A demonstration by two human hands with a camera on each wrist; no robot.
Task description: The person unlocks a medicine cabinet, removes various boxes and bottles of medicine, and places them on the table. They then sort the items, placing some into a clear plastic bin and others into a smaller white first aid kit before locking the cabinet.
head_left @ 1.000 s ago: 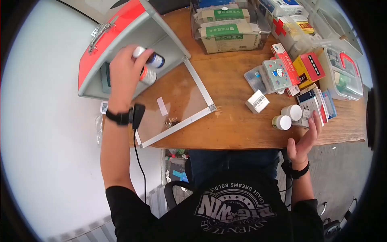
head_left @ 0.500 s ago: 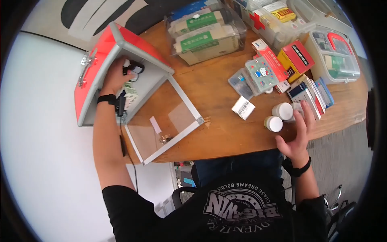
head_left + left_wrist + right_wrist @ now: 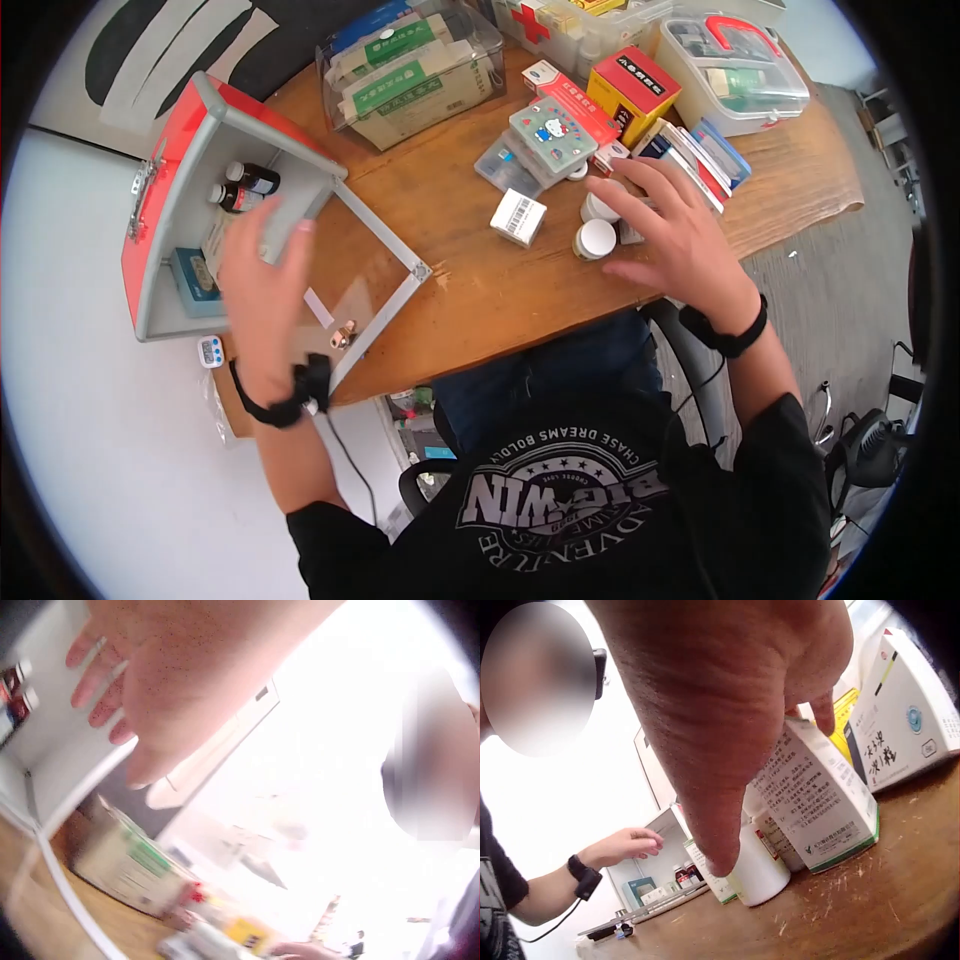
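Two dark bottles with white caps (image 3: 238, 197) lie side by side in the red and grey case (image 3: 212, 150), with a teal box (image 3: 196, 283) below them. The left hand (image 3: 262, 290) is in front of the case's opening, fingers spread and holding nothing. At the right, the right hand (image 3: 685, 240) hovers with parted fingers over two white-capped jars (image 3: 594, 240). In the right wrist view its thumb hangs in front of a white jar (image 3: 763, 870), beside a white carton (image 3: 821, 802); whether it touches the jar I cannot tell.
A clear bin of green-and-cream boxes (image 3: 420, 100) stands at the back. A small white box (image 3: 518, 217), a patterned case (image 3: 553, 138), a red and yellow box (image 3: 632, 92) and a clear red-handled box (image 3: 735, 80) are on the table. The case's framed door (image 3: 385, 310) lies open.
The two dark bottles have left the left hand and lie in the case. That hand has drawn back toward the body. The right hand has moved up over the jars.
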